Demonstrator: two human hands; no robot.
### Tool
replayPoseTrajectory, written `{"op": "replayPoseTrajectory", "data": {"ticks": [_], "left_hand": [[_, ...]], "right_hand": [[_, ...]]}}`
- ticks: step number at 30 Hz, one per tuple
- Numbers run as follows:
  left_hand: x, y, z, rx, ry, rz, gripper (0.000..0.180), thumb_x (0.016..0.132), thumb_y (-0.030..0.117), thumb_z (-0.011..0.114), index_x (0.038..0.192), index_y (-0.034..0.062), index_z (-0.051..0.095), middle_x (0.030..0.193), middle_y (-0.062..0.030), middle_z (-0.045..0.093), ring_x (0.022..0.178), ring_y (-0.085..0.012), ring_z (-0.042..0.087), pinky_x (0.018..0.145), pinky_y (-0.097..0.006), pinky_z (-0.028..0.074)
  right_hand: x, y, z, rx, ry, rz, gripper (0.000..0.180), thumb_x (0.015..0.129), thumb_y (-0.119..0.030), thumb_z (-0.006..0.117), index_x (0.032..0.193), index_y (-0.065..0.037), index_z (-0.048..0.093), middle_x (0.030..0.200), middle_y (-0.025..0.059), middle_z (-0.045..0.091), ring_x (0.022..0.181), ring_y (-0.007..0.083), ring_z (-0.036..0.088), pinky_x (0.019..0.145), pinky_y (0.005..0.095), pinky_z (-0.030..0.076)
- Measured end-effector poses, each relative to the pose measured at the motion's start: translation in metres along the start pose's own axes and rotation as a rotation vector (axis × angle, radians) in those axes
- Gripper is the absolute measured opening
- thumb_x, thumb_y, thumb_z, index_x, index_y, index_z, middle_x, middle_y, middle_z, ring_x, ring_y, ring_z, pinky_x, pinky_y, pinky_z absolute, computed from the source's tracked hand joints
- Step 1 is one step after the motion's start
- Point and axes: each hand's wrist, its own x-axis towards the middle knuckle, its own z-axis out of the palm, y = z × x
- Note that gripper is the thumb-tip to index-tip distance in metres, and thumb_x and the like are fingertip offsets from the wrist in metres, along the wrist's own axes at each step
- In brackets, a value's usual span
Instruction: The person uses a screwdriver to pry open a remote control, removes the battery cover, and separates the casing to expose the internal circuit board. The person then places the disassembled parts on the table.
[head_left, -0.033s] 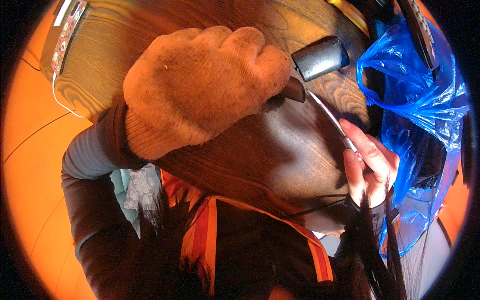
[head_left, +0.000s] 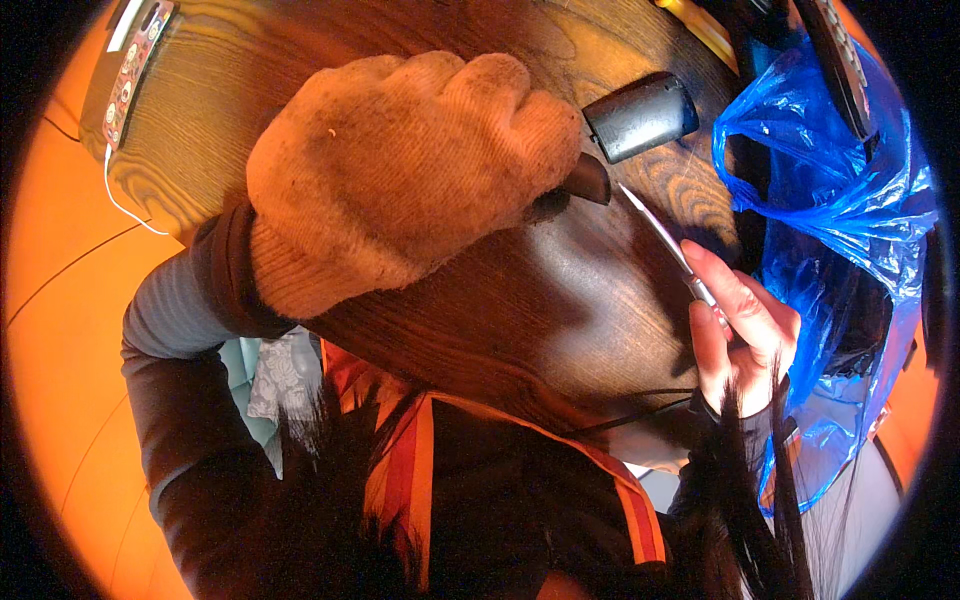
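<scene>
My left hand (head_left: 415, 170) wears a thick knitted work glove that looks orange in this light. It is closed around a dark, smooth piece (head_left: 588, 180) with a rounded end, perhaps wood; most of it is hidden in the glove. My right hand (head_left: 745, 325) is bare and pinches the silver handle of a slim carving knife (head_left: 660, 235) between thumb and fingers. The narrow blade points up and left, its tip just short of the dark piece's end. Beyond that, close to the glove's thumb side, is a shiny black rounded-rectangular object (head_left: 642, 117).
Under my hands is a wood-grain table (head_left: 560, 310). A crumpled blue plastic bag (head_left: 830, 190) hangs at the right. A yellow-handled tool (head_left: 700, 28) lies at the far right. At the far left edge sits a phone in a patterned case (head_left: 130, 75) with a white cable (head_left: 125, 205).
</scene>
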Motion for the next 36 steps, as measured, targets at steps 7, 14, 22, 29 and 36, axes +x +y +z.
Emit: {"op": "replayPoseTrajectory", "data": {"ticks": [7,14,22,29,36], "left_hand": [[0.001,0.000,0.001,-0.024,0.023,0.017,0.035,0.063,0.037,0.072,0.080,0.0127,0.054,0.075,-0.0061,0.054,0.067,-0.0260,0.059,0.056,-0.038,0.048],[0.001,0.001,0.000,-0.015,0.010,0.003,0.036,0.062,0.037,0.074,0.081,0.0127,0.055,0.075,-0.0064,0.054,0.068,-0.0261,0.059,0.056,-0.039,0.048],[0.013,-0.010,-0.017,-0.349,-0.112,-0.087,0.042,0.060,0.032,0.076,0.093,0.0117,0.059,0.081,-0.0105,0.061,0.076,-0.0343,0.060,0.064,-0.040,0.048],[0.016,-0.022,-0.025,-0.694,-0.315,-0.186,0.079,0.054,0.028,0.080,0.121,0.0039,0.047,0.101,-0.0104,0.059,0.094,-0.0214,0.058,0.082,-0.030,0.046],[0.000,-0.017,-0.007,-1.321,-0.188,-0.110,0.067,0.066,0.027,0.073,0.120,-0.0014,0.043,0.094,-0.0112,0.059,0.086,-0.0237,0.059,0.082,-0.032,0.046]], "right_hand": [[-0.002,-0.002,0.000,0.000,0.017,-0.005,0.042,0.071,0.005,0.054,0.111,-0.006,0.064,0.063,0.0034,0.053,0.051,0.0081,0.040,0.049,0.0217,0.033],[-0.002,0.002,-0.001,0.044,0.004,-0.001,0.038,0.071,0.002,0.055,0.107,-0.005,0.066,0.062,0.0041,0.054,0.049,0.0093,0.042,0.047,0.0244,0.034],[-0.010,0.018,0.042,0.488,0.262,-0.089,0.044,0.089,-0.025,0.052,0.128,-0.004,0.048,0.061,0.0080,0.055,0.046,0.0088,0.044,0.043,0.0213,0.033],[-0.008,0.024,0.048,0.531,0.354,0.053,0.056,0.087,-0.031,0.055,0.131,0.002,0.044,0.064,0.0057,0.054,0.049,0.0075,0.044,0.045,0.0194,0.032],[-0.009,0.021,0.052,0.487,0.442,0.029,0.051,0.090,-0.031,0.052,0.129,0.001,0.045,0.062,0.0063,0.053,0.047,0.0071,0.043,0.044,0.0199,0.032]]}}
